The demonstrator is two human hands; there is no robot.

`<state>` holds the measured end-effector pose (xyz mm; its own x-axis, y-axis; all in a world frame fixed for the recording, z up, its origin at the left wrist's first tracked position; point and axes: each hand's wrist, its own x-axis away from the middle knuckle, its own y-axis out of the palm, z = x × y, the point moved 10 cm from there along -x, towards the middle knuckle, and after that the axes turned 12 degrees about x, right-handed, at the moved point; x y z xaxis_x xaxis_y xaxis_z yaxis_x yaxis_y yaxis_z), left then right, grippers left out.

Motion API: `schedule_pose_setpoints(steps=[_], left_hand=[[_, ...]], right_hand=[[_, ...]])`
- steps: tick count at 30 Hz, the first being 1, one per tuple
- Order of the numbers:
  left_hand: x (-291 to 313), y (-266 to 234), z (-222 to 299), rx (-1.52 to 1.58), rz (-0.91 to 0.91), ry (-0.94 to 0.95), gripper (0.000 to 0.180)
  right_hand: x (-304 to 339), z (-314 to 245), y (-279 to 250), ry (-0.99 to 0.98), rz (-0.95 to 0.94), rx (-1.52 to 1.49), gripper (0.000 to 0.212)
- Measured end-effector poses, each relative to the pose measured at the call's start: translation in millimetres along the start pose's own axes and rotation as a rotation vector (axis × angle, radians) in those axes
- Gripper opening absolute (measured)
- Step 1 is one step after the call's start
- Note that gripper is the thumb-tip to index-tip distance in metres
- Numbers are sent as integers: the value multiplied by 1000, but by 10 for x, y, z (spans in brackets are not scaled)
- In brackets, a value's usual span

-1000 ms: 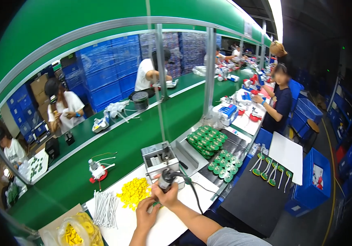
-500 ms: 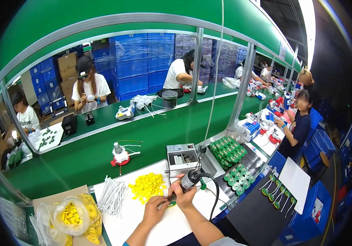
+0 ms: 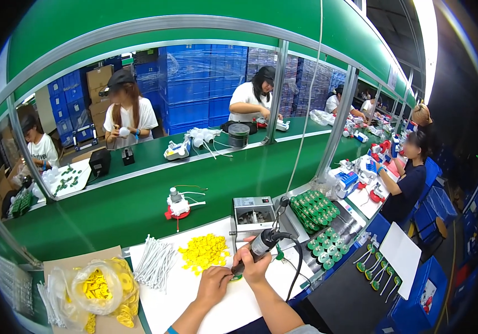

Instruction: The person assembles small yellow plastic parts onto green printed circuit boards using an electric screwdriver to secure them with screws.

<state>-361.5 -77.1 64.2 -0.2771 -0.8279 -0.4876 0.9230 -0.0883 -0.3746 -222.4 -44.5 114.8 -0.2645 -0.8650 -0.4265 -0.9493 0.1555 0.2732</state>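
Observation:
My right hand (image 3: 254, 269) is wrapped round a black electric screwdriver (image 3: 261, 245), tilted, with its lower end down at the white work surface. Beside that end my left hand (image 3: 212, 286) has its fingertips pressed on a small round green circuit board (image 3: 237, 277), mostly covered by my fingers. The exact contact of the tip is hidden. Just beyond my left hand lies a heap of yellow plastic pieces (image 3: 204, 251). Left of it is a bundle of white cables (image 3: 154, 263). A grey metal screw feeder (image 3: 252, 216) stands behind the screwdriver.
Green circuit boards (image 3: 312, 210) are stacked at the right. Wired boards (image 3: 377, 267) lie on a black mat. A bag of yellow parts (image 3: 98, 286) sits in a cardboard box at left. On the green belt rests a white-and-red assembly (image 3: 178, 205). Co-workers sit across and at right.
The view has shifted slightly, and the white-and-red assembly appears further right. Both my hands keep their hold. A co-worker across has raised their head; the one at right has turned to a part in hand.

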Motion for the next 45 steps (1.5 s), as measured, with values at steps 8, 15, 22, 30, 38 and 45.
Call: schedule_pose_setpoints(steps=[8, 15, 22, 30, 38, 45], left_hand=[[179, -259, -359, -111, -6, 30, 6], [377, -554, -999, -112, 5, 18, 8], [599, -933, -1598, -88, 21, 16, 7], [736, -961, -1672, -59, 17, 37, 11], [796, -633, -2505, -36, -1, 28, 8], [519, -30, -3635, 3, -12, -46, 74]], right_hand=[[155, 422, 298, -1, 1, 41, 33], [299, 1013, 662, 8, -8, 88, 32], [479, 1562, 1040, -77, 13, 43, 39], [590, 1699, 1114, 1, -1, 68, 40], [565, 2461, 950, -22, -10, 62, 38], [158, 3445, 521, -83, 7, 74, 43]])
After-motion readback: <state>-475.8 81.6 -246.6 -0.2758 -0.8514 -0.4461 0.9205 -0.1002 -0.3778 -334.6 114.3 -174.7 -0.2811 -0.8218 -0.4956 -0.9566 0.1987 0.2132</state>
